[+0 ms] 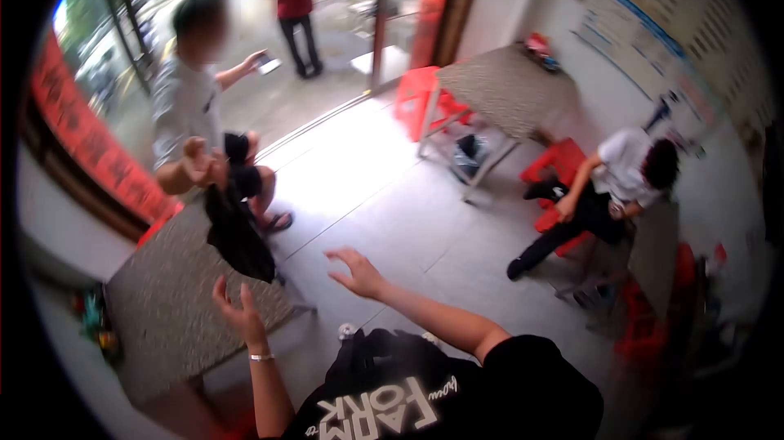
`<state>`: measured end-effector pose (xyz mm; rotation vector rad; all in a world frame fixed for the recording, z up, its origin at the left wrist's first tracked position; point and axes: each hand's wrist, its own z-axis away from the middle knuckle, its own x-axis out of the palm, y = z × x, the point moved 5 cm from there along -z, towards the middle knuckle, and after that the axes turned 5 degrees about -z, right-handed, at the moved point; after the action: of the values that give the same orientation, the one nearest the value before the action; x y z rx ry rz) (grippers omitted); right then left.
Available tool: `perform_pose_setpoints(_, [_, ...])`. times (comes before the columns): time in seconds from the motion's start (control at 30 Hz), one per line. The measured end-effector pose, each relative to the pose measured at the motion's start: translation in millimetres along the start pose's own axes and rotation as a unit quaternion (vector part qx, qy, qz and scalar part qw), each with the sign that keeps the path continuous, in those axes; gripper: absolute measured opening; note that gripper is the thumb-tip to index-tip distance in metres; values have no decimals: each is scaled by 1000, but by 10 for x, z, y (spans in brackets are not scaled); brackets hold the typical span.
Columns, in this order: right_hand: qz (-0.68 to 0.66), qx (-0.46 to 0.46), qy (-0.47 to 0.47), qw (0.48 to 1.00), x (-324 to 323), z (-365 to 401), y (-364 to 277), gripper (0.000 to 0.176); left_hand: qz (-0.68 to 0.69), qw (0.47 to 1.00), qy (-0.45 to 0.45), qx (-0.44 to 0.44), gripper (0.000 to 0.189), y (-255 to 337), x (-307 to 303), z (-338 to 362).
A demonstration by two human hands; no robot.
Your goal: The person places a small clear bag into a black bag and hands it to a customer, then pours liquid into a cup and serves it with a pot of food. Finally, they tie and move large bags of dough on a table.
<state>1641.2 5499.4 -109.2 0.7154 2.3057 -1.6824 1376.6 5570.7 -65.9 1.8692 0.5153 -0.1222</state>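
Left hand (242,313) over the counter (163,309), right hand (359,274) beyond its right edge; well apart, fingers parted, nothing held. Black bag (243,248) at counter's right edge, near standing person (186,105). Step reads as empty-handed gesturing; gripping would call for curled fingers. Seated person (625,166) well right of counter.

Limp black item (239,240) hanging beside table (175,289)

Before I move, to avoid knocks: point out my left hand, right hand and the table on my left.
Left hand (248,325), head view: mid-hand.
Right hand (363,279), head view: mid-hand.
Table (184,297), head view: bare tabletop.
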Motion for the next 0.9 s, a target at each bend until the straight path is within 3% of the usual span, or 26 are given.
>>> perform_pose_setpoints(0.07, [-25, 102, 29, 994, -631, 883, 229, 41, 50, 997, -60, -15, 38, -115, 411, 500])
perform_pose_setpoints(0.13, [-37, 209, 64, 975, -1250, 1868, 491, 39, 85, 978, -182, -49, 35, -189, 979, 1114])
perform_pose_setpoints(0.17, [-56, 266, 103, 957, -1514, 2434, 640, 37, 0, 971, -238, -30, 32, 72, 1204, 1484])
perform_pose_setpoints(0.2, [-74, 317, 149, 934, -1771, 3002, 857, 36, -5, 959, -284, 16, 32, 199, 1550, 1916])
perform_pose_setpoints(0.3, [-87, 411, 253, 871, -2433, 4468, 812, 32, 43, 880, -472, 34, 31, 803, 2371, 3337])
perform_pose_setpoints(0.43, [-112, 411, 400, 811, -2909, 5970, 783, 29, 65, 710, -683, 158, 33, 1938, 3123, 5141])
perform_pose_setpoints(0.5, [-152, 324, 477, 803, -3065, 6546, 790, 29, 80, 643, -732, 210, 35, 2283, 3425, 5850])
perform_pose_setpoints(0.57, [-169, 378, 509, 755, -3364, 7050, 529, 30, 35, 504, -809, 300, 34, 2659, 3681, 6625])
perform_pose_setpoints(0.63, [-186, 359, 555, 727, -3584, 7724, 493, 30, 42, 405, -822, 397, 37, 2847, 3974, 7245])
perform_pose_setpoints(0.67, [-177, 355, 596, 698, -3845, 8096, 301, 30, 26, 374, -832, 410, 38, 3013, 4143, 7607])
perform_pose_setpoints(0.77, [-115, 371, 691, 610, -4309, 9527, 206, 31, -37, 347, -830, 435, 39, 3348, 4699, 8676])
perform_pose_setpoints(0.8, [247, 388, 641, 614, -4428, 10014, 103, 23, -16, 338, -833, 438, 39, 3521, 4827, 9153])
perform_pose_setpoints(0.87, [-40, 175, 889, 420, -4155, 11351, 550, 21, 2, 314, -829, 462, 38, 3965, 5039, 10119])
perform_pose_setpoints(0.9, [-31, 242, 885, 397, -4172, 11687, 268, 21, 9, 301, -825, 477, 37, 4171, 5038, 10621])
